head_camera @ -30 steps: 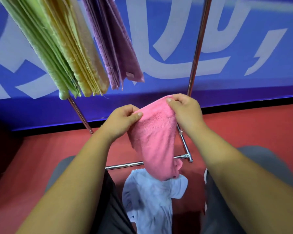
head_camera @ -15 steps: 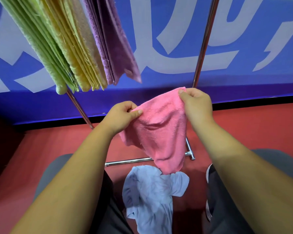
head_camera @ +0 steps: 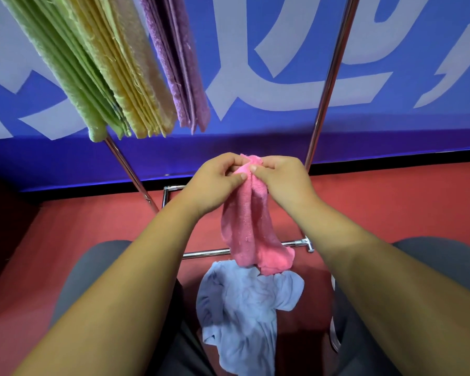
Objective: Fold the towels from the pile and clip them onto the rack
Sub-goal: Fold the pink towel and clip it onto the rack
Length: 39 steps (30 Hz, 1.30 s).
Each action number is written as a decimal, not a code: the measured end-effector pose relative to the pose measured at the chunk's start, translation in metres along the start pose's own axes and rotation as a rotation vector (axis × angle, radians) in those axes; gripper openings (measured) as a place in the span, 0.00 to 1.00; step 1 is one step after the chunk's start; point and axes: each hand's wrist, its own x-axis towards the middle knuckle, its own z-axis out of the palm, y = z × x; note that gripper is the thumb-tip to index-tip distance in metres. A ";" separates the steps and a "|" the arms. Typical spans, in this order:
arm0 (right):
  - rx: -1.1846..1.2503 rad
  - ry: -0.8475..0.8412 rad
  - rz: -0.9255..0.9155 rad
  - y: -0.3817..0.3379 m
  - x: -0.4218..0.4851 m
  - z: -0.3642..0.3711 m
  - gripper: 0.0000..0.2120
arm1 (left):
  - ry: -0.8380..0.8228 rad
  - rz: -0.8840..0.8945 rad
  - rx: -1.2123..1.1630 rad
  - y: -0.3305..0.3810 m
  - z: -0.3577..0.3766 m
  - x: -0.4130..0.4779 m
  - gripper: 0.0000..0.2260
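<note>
Both left grip (head_camera: 215,183) and right grip (head_camera: 280,180) pinch pink towel (head_camera: 244,229) above red floor (head_camera: 92,226).

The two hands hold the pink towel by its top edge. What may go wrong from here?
1. Only the fingertips of the left hand and right hand pinch the pink towel, so it may slip and drop onto the light blue towel on the floor.
2. Its lower end hangs uneven, so the fold may come out crooked.
</note>
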 end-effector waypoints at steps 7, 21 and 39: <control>-0.267 0.026 -0.084 0.000 0.008 -0.006 0.16 | 0.000 -0.102 -0.055 -0.004 -0.003 0.006 0.12; -0.324 0.248 0.115 0.005 0.022 -0.043 0.19 | 0.021 -0.059 0.747 -0.026 -0.028 0.012 0.02; -0.260 -0.468 -0.063 0.006 0.010 -0.037 0.05 | 0.428 -0.327 -0.199 -0.022 -0.017 0.026 0.05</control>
